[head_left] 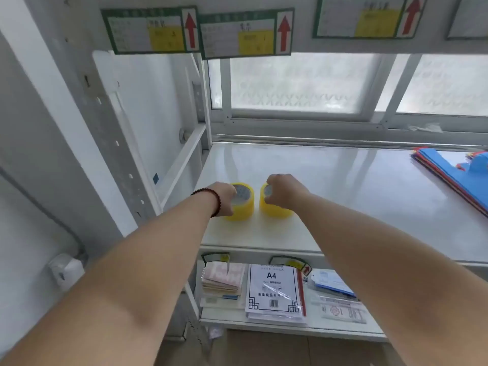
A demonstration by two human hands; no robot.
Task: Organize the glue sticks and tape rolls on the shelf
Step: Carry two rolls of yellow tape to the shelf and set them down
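Observation:
Two yellow tape rolls stand side by side near the front left of the white shelf [343, 186]. My left hand [224, 198], with a dark bead bracelet on the wrist, grips the left tape roll [244, 207] from its left side, fingers over the top rim. My right hand [284, 191] grips the right tape roll [274, 211] from above and from the right, covering much of it. The two rolls are a small gap apart. No glue sticks are in view.
A stack of coloured folders [454, 175] lies at the shelf's right end. The shelf below holds an A4 paper pack [274, 291], a pile of notebooks [224, 280] and packets [340, 305]. Labels with red arrows [284, 33] hang overhead. A grey upright [116, 143] stands left.

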